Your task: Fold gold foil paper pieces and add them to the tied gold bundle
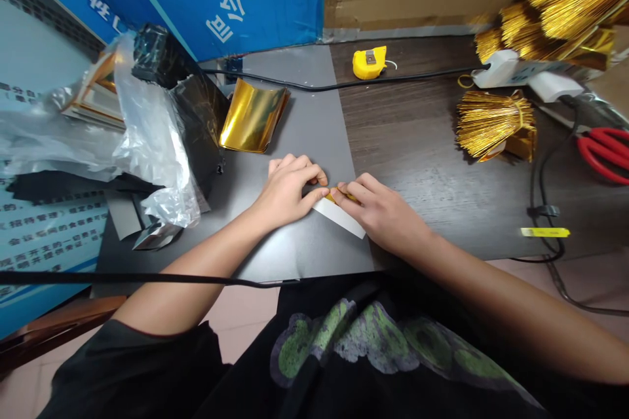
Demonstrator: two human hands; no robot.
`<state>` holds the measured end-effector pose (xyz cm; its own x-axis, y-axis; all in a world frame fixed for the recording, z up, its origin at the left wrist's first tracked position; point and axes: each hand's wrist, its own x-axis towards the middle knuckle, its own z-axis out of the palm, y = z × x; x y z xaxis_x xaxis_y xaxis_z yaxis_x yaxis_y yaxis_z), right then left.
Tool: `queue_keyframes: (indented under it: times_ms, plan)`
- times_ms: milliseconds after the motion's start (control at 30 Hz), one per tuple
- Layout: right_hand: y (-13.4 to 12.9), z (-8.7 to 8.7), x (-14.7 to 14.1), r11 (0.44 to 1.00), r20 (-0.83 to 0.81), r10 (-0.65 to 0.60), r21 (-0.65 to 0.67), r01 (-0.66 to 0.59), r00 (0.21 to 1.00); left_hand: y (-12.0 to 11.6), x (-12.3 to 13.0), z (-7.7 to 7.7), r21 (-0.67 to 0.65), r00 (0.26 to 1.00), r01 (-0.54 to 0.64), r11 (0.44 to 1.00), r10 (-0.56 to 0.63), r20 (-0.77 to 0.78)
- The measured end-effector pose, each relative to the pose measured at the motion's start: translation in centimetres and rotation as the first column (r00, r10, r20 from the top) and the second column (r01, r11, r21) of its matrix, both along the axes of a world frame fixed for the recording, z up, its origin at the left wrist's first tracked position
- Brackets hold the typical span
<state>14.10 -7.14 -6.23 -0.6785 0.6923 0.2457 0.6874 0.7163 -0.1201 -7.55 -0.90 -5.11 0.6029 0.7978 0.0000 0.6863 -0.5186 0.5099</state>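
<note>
Between my hands, over the grey part of the desk, lies a sheet of gold foil paper (340, 215) with its white back up and a gold folded strip along its far edge. My left hand (293, 188) pinches the left end of that fold between thumb and fingers. On the right end, my right hand (381, 208) presses with thumb and fingertips closed on the paper and covers part of it. Beyond my left hand rests a curved stack of gold foil sheets (253, 116).
Bundles of pleated gold paper (496, 123) lie at the right, near a white power strip (498, 69) and red-handled scissors (607, 152). A yellow tape measure (369, 63) sits at the back by a black cable (314, 88). Plastic wrapping (152, 137) crowds the left.
</note>
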Motion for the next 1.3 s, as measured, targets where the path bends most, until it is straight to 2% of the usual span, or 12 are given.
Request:
queue_keyframes:
  times_ms: [167, 400, 567, 900, 1100, 1300]
  plan:
    - [0.0, -0.1, 0.0, 0.999, -0.049, -0.016, -0.048, 0.014, 0.999, -0.1, -0.1, -0.1, 0.004, 1.000, 0.006, 1.000, -0.006, -0.018]
    - [0.1, -0.1, -0.1, 1.000, 0.016, 0.007, 0.008, -0.007, 1.000, -0.1, 0.0, -0.1, 0.022, 0.998, 0.010, 1.000, -0.009, -0.065]
    - [0.0, 0.1, -0.1, 1.000, 0.020, -0.010, -0.023, 0.011, 1.000, -0.3, 0.2, 0.1, 0.018, 0.996, 0.006, 1.000, -0.004, -0.091]
    - [0.1, 0.1, -0.2, 1.000, 0.060, 0.010, 0.004, -0.010, 0.998, -0.5, 0.4, 0.1, 0.022, 0.994, -0.004, 1.000, 0.006, -0.110]
    - [0.0, -0.2, 0.2, 1.000, -0.017, 0.011, 0.001, -0.011, 1.000, -0.5, 0.3, -0.1, 0.040, 0.988, -0.085, 0.996, 0.090, -0.124]
    - [0.3, -0.8, 0.4, 0.999, -0.061, 0.026, 0.037, -0.024, 0.998, -0.2, 0.0, -0.1, 0.034, 0.996, -0.071, 0.997, 0.072, -0.053]
